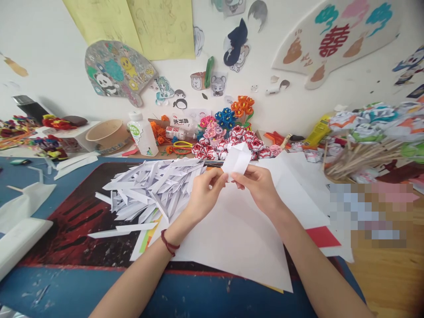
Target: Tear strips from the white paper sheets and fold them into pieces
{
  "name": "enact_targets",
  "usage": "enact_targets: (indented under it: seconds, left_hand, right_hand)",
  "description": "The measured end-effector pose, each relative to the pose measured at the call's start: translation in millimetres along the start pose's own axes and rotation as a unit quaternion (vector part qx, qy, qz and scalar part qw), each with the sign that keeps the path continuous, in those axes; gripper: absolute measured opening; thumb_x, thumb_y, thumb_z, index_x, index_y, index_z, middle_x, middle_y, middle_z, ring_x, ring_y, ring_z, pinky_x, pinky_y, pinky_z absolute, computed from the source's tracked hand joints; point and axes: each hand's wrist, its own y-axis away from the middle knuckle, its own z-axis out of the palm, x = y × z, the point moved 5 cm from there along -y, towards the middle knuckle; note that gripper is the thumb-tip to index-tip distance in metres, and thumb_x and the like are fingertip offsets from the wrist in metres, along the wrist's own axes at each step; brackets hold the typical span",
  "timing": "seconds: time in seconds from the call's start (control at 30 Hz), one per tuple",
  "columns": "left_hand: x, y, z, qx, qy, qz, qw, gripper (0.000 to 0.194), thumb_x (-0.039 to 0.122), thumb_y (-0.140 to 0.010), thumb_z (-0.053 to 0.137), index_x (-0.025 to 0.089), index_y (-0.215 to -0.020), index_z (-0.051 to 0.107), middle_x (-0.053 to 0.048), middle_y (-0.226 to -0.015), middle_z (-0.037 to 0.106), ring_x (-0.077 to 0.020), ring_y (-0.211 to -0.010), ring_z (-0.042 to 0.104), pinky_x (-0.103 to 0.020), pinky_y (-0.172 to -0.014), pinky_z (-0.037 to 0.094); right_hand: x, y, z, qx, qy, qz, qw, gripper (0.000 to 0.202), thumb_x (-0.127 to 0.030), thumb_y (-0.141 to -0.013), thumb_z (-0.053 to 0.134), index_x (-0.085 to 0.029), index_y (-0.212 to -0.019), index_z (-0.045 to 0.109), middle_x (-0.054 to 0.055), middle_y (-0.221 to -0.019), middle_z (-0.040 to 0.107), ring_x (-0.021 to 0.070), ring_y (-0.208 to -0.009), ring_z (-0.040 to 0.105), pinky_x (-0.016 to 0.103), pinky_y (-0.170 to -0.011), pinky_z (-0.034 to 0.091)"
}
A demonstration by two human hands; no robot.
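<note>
Between my two hands, a small piece of folded white paper (239, 157) is held up over the table. My left hand (207, 190) pinches its lower left corner with thumb and fingertips. My right hand (258, 185) grips the lower right part, the thumb in front and the other fingers curled behind. Below lies a large white sheet (228, 234). Left of my hands rises a heap of folded white paper strips (149, 185), and two longer strips (122, 230) lie apart in front of it.
Behind the hands stand craft flowers (236, 137) and a white bottle (143, 134) beside a beige bowl (109, 134). More white sheets (298, 194) lie at right, near a bundle of wooden sticks (354, 154). A dark red mat (73, 221) covers part of the blue table (99, 291).
</note>
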Motion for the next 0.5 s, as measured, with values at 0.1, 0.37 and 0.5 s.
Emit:
enact_targets:
  seconds: [0.1,0.37,0.5]
  left_hand:
    - [-3.1,-0.8,-2.8,0.019,-0.003,0.002,1.000,0.021,0.034,-0.090,0.048,0.017,-0.079,0.055,-0.001,-0.077,0.060,-0.0115,-0.069,0.053,-0.022,-0.064,0.041]
    - [-3.0,-5.5,-8.2,-0.043,-0.060,-0.001,0.997,0.017,0.025,-0.085,0.049,0.017,-0.071,0.053,0.002,-0.065,0.051,-0.0106,-0.061,0.046,-0.022,-0.058,0.036]
    - [-12.5,-8.8,-9.1,-0.042,-0.083,-0.011,0.996,0.013,0.024,-0.083,0.051,0.017,-0.072,0.054,0.003,-0.065,0.053,-0.0104,-0.061,0.046,-0.022,-0.058,0.035]
  right_hand:
    - [2.6,-0.7,0.9,-0.006,-0.008,0.014,1.000,0.020,-0.034,-0.072,0.072,-0.015,-0.074,0.066,0.003,-0.067,0.061,0.0115,-0.055,0.049,0.027,-0.052,0.040]
    - [6.9,-9.1,-15.1,0.057,-0.038,0.022,0.997,0.031,-0.044,-0.074,0.069,-0.017,-0.087,0.066,0.002,-0.076,0.061,0.0115,-0.061,0.051,0.024,-0.050,0.039]
    - [16.0,-13.3,-30.0,0.106,-0.034,0.008,0.994,0.028,-0.041,-0.071,0.072,-0.015,-0.083,0.068,0.001,-0.072,0.061,0.0106,-0.060,0.050,0.024,-0.051,0.037]
